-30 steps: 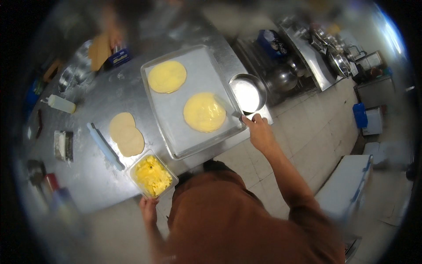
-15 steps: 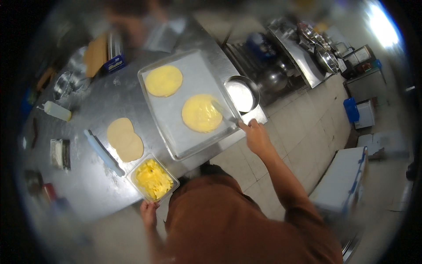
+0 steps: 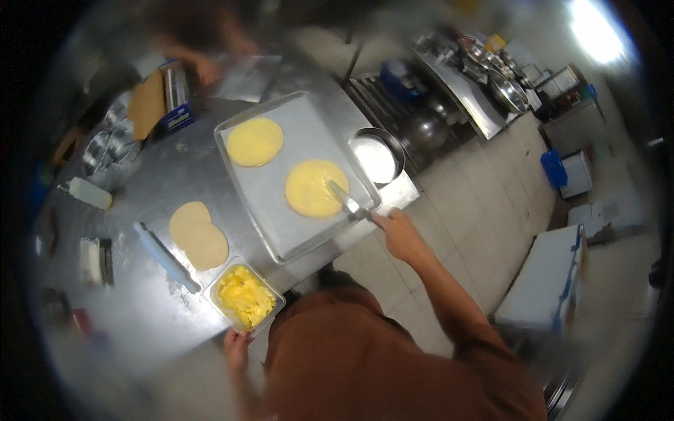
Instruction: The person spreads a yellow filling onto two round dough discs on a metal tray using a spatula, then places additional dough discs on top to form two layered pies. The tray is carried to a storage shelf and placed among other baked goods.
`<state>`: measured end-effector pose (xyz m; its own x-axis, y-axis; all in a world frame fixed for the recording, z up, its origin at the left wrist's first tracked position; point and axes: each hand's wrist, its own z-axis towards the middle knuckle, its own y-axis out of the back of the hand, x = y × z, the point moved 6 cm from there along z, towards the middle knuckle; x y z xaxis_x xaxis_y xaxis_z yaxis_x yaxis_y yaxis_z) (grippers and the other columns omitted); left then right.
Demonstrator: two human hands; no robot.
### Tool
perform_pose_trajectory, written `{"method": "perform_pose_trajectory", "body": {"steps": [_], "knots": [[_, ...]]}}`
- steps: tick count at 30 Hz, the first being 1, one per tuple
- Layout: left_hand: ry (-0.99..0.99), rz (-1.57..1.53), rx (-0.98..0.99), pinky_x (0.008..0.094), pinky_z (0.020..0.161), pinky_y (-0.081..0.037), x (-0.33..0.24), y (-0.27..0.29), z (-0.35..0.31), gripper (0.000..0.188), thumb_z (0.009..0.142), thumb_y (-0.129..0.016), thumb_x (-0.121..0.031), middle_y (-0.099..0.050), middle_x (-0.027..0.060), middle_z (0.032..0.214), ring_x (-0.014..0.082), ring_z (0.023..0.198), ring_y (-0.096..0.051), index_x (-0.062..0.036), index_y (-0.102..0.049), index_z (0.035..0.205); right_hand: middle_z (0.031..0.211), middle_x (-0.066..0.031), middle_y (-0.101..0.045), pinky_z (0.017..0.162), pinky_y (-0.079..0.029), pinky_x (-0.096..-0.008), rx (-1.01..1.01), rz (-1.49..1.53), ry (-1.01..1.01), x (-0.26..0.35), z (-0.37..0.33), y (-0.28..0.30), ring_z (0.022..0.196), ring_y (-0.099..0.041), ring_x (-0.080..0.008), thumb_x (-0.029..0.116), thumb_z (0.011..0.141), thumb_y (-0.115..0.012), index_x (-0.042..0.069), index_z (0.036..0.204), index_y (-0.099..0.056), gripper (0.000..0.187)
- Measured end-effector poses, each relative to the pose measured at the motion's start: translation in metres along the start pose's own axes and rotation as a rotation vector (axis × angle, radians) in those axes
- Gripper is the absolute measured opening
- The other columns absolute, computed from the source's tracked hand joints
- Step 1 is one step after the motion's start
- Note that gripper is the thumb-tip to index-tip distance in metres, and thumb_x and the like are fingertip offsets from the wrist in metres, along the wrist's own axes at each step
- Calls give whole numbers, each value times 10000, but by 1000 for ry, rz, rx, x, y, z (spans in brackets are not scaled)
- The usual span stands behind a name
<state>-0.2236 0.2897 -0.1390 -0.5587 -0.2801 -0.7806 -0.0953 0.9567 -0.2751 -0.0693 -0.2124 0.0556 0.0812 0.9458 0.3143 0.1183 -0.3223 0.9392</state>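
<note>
One right hand point(image 3: 397, 235) grips the handle of a metal spatula point(image 3: 340, 193), its blade against the nearer yellow-coated dough round point(image 3: 305, 200); the left hand point(image 3: 236, 349) holds the near corner of a clear tub point(image 3: 279, 303) of yellow spread point(image 3: 246, 295). The coated round lies on a lined tray point(image 3: 248, 198), beside the farther round point(image 3: 254, 142). Left of the tray, on the desk point(image 3: 151, 189), overlapping plain dough pieces point(image 3: 201, 238) lie near a blue rolling pin point(image 3: 165, 258).

Rounds point(image 3: 316, 188) on tray point(image 3: 328, 231), rolling pin point(image 3: 166, 257) left
</note>
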Motion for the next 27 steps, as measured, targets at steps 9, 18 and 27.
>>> {"method": "perform_pose_trajectory", "body": {"steps": [9,18,27], "knots": [[-17,-9,-20,345,871,-517,-5,-6,0,284,1000,-603,-208,-679,52,1130,152,978,-646,-59,-596,1242,1107,-191,-612,894,-523,-481,-56,-64,40,-23,37,38,998,-609,-425,-44,840,-555,136,1322,-668,527],[-5,13,-163,320,878,-490,8,-1,-11,263,1028,-591,-290,-673,22,1091,133,991,-633,-92,-601,1202,1124,-161,-636,933,-511,-451,221,-108,173,-58,11,53,1083,-617,-376,-104,813,-583,140,1282,-687,539],[-40,-273,-494,399,924,-430,24,-25,-22,384,1055,-475,-502,-642,-6,1144,162,1105,-574,-151,-573,1177,1080,-114,-663,895,-498,-447,224,-103,416,-38,136,60,1047,-629,-332,-130,809,-595,130,1211,-727,497]]}}
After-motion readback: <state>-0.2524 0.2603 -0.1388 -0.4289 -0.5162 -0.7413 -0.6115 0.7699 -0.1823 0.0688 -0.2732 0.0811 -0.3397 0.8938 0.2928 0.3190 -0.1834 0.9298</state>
